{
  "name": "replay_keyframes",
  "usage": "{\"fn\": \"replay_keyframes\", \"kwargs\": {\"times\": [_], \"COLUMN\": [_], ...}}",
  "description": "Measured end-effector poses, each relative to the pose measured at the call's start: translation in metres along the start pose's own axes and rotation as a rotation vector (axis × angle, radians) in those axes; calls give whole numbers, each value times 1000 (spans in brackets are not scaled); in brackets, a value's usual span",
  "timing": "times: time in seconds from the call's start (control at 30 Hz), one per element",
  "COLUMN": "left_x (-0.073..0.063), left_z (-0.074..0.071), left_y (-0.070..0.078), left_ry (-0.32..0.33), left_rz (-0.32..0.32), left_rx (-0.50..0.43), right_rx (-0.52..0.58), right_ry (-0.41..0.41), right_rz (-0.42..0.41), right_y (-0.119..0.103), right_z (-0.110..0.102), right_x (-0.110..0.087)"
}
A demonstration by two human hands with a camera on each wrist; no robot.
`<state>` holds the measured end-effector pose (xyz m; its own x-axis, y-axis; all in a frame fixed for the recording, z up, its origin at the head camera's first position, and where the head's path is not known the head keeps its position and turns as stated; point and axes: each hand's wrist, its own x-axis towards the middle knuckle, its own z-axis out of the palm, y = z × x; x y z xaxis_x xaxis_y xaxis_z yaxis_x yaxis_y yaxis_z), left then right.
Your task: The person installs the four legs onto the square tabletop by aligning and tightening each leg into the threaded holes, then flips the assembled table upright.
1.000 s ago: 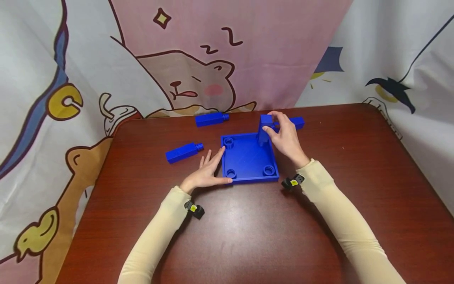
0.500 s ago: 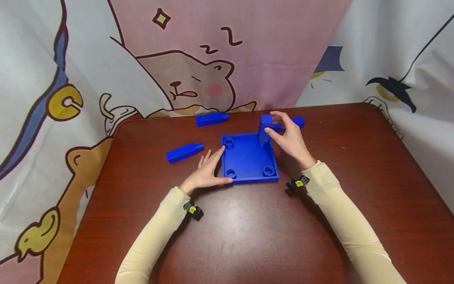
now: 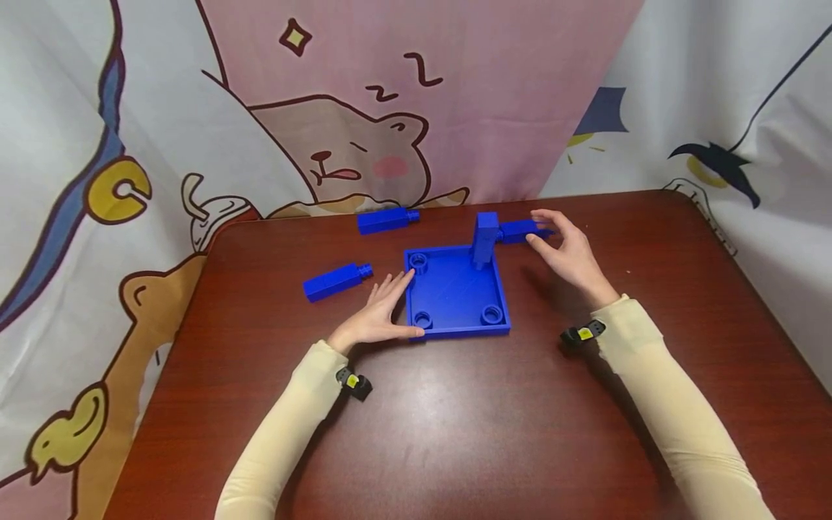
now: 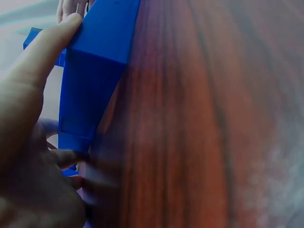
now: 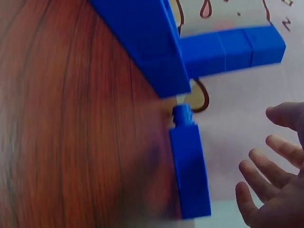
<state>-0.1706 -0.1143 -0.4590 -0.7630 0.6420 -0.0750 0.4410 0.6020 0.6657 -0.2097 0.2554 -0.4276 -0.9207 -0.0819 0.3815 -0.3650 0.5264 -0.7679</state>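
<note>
A blue square tray [image 3: 458, 292] with a low rim lies on the table, with ring-shaped sockets in three corners. In its far right corner a blue square post [image 3: 484, 235] stands upright. My left hand [image 3: 373, 318] rests against the tray's near left corner, thumb on the front rim and straight fingers along the left side. A second blue post [image 5: 191, 171], with a ridged narrow end, lies behind and right of the tray. Around its far end my right hand [image 3: 572, 253] hovers, thumb and fingers spread, apart from it in the right wrist view.
Two more blue posts with ridged ends lie on the dark red table [image 3: 455, 426]: one post [image 3: 388, 220] at the back edge, another post [image 3: 338, 282] left of the tray. A printed curtain [image 3: 520, 94] hangs behind the table.
My right hand has let go of the upright post and moved right, to the post lying beside the tray. The upright post stays in its corner; my left hand has hardly moved.
</note>
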Motion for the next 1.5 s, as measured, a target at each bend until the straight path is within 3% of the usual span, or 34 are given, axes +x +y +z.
{"fn": "replay_keyframes", "kwargs": {"times": [0.23, 0.67, 0.83, 1.07, 1.37, 1.5], "left_x": [-1, -1, 1, 2, 2, 1], "left_z": [2, -1, -2, -2, -5, -4], "left_y": [-4, -7, -7, -5, -4, -5], "left_ry": [4, -11, -20, -44, -43, -43], "left_rz": [1, -6, -12, -15, -20, -20], "left_rx": [-22, -46, -40, -28, -31, -30], "right_rx": [-29, 93, 116, 232, 101, 91], "right_ry": [-16, -15, -57, -132, -169, -165], "right_rz": [62, 223, 264, 374, 325, 316], "right_y": [18, 51, 60, 82, 83, 80], "right_z": [-16, -22, -21, -22, -20, -18], "right_x": [2, 25, 29, 25, 27, 26]}}
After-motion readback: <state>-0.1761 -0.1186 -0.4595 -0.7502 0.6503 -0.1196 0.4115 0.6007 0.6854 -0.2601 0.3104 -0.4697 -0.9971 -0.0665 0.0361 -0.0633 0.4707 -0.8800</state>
